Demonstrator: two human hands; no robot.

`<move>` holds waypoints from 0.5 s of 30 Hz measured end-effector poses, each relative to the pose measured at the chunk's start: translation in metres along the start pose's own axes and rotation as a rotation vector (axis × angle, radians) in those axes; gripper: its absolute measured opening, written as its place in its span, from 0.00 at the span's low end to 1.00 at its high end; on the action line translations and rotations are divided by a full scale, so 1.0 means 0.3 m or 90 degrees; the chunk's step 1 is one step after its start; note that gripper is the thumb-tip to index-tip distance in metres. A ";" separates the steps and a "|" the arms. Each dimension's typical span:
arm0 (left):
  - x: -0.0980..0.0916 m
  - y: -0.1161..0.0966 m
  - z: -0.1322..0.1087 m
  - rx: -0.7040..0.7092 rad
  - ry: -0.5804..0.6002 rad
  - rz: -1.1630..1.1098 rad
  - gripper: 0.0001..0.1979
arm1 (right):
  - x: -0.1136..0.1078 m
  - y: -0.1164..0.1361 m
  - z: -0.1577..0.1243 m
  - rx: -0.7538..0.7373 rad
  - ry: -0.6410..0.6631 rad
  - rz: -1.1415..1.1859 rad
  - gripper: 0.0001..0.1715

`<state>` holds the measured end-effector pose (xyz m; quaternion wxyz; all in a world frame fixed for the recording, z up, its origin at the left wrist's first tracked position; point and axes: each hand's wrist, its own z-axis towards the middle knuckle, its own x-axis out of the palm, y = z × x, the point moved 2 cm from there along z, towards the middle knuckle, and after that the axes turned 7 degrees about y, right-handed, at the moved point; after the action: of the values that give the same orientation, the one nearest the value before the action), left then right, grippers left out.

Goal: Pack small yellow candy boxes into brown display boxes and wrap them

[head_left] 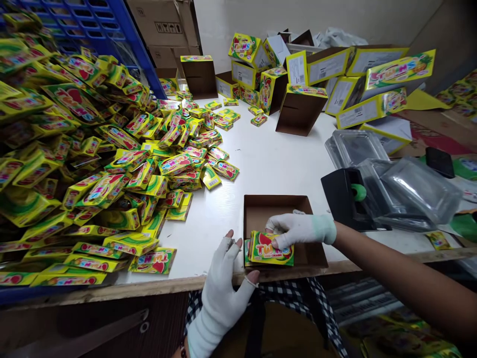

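An open brown carton tray [283, 205] lies at the near edge of the white table [276, 159]. Inside it, at the front left, stands a small stack of yellow-green candy packets [265, 254]. My right hand [298, 229], in a white fingerless glove, presses its fingers down on the top packet. My left hand [225, 278], gloved the same way, rests beside the tray's left wall with the fingers stretched out and the thumb against the tray's front corner. It holds nothing.
A large heap of loose candy packets [85, 164] covers the table's left side. Folded display boxes [298, 107] crowd the far end. A black tape dispenser [345, 199] and clear plastic trays [406, 191] sit to the right. A blue crate [93, 22] stands behind the heap.
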<state>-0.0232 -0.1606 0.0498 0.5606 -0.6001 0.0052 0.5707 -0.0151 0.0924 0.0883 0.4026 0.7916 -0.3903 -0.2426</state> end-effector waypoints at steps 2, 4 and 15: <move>-0.027 -0.013 0.018 0.036 -0.029 0.006 0.26 | -0.044 -0.025 0.009 -0.045 0.026 0.128 0.26; -0.044 -0.044 0.043 0.109 -0.025 0.025 0.20 | -0.093 -0.039 0.028 -0.094 -0.008 0.165 0.25; 0.065 -0.135 0.052 0.137 0.140 0.096 0.08 | 0.011 0.016 0.164 0.042 -0.201 -0.478 0.18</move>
<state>-0.0007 -0.1226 0.0678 0.5734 -0.5932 0.1727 0.5380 -0.0496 0.0660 0.0645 0.1959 0.8445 -0.1388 -0.4787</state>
